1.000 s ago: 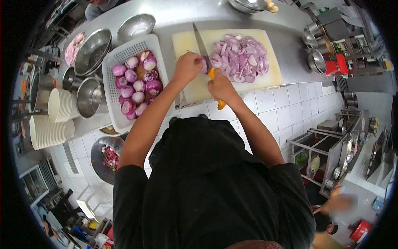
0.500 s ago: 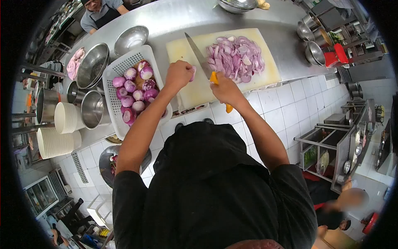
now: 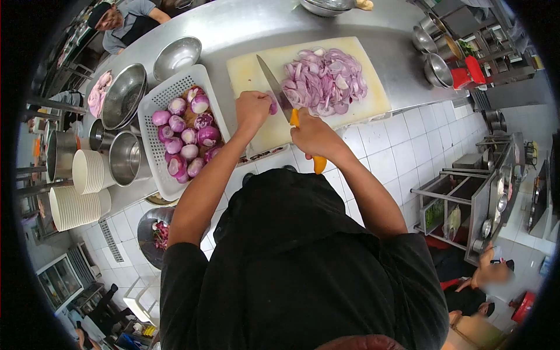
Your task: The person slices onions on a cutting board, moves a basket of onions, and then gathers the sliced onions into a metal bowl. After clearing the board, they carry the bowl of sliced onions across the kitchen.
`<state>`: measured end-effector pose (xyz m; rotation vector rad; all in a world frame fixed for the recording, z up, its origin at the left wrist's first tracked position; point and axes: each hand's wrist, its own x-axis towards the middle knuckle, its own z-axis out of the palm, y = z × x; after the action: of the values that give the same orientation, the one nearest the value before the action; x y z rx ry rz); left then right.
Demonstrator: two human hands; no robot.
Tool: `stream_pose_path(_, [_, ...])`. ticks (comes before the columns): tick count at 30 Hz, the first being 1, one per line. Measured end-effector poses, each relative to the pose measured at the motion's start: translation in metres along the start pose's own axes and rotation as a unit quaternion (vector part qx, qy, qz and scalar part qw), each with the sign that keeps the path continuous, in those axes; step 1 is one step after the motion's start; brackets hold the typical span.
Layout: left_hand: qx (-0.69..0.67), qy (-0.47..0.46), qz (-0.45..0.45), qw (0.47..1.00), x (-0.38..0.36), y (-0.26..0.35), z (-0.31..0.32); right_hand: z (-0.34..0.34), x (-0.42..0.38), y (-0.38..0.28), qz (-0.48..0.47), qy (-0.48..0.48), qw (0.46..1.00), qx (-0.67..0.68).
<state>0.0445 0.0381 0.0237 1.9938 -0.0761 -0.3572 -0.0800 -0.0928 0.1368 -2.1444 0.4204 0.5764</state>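
My right hand is wrapped round the yellow handle of a long kitchen knife, its blade pointing away from me over the cutting board. To the left of the blade, my left hand is closed on a piece of red onion, mostly hidden by the fingers. A broad heap of sliced onion lies on the board, right of the knife. Peeled whole red onions fill much of a white perforated basket left of the board.
Metal bowls and a deep pot stand left of and behind the basket. White stacked containers are at the far left. A bin with onion scraps stands below the counter. A co-worker is across the counter.
The view has shifted slightly. The knife handle now tilts more upright in my right hand, and the blade lies closer to the onion piece. My left hand still grips that piece.
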Motion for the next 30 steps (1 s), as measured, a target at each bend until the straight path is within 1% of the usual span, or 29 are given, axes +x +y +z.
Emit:
stream_pose_path(3, [0.001,-0.015,0.003,1.0,-0.003,0.007,-0.004,-0.001,-0.001,-0.001,-0.002,-0.009,1.0,0.013])
stream_pose_path(5, [-0.034,-0.015,-0.013,0.999,-0.003,0.007,-0.004,0.001,0.002,-0.001,-0.002,-0.01,1.0,0.014])
stream_pose_path(6, [-0.052,-0.013,-0.021,0.998,-0.003,0.007,-0.005,0.004,0.003,0.0,-0.011,0.0,1.0,0.016])
stream_pose_path(8, [-0.067,-0.004,0.001,0.998,0.004,-0.005,-0.001,0.013,0.01,0.007,-0.031,0.019,0.999,0.019])
stream_pose_path(9, [-0.074,0.0,0.012,0.997,0.007,-0.013,0.002,0.021,0.022,0.016,-0.052,0.038,0.998,0.013])
stream_pose_path(13, [-0.092,-0.014,0.005,0.996,0.007,-0.007,-0.003,0.062,0.077,0.055,-0.129,0.128,0.983,-0.025])
stream_pose_path(15, [-0.125,-0.02,0.004,0.992,0.007,-0.012,-0.001,0.059,0.084,0.056,-0.13,0.134,0.982,-0.03])
stream_pose_path(17, [-0.15,-0.022,-0.003,0.988,0.007,-0.014,0.0,0.042,0.079,0.037,-0.098,0.101,0.99,-0.013])
stream_pose_path(20, [-0.159,-0.023,-0.012,0.987,0.012,-0.015,0.001,0.006,0.042,0.006,-0.036,0.024,0.999,0.021])
stream_pose_path(21, [-0.157,-0.024,-0.019,0.987,0.01,-0.018,0.001,0.0,0.03,-0.001,-0.025,0.009,1.0,0.01])
stream_pose_path(23, [-0.146,-0.025,-0.021,0.989,0.003,-0.004,-0.002,-0.008,0.013,-0.01,-0.006,-0.02,1.0,-0.013])
stream_pose_path(26, [-0.135,-0.024,-0.028,0.99,-0.001,-0.004,-0.003,-0.006,0.003,-0.014,0.019,-0.026,0.999,-0.021])
stream_pose_path(30, [-0.125,-0.002,-0.018,0.992,-0.001,0.0,-0.002,0.002,0.003,-0.008,0.01,-0.002,1.0,-0.003])
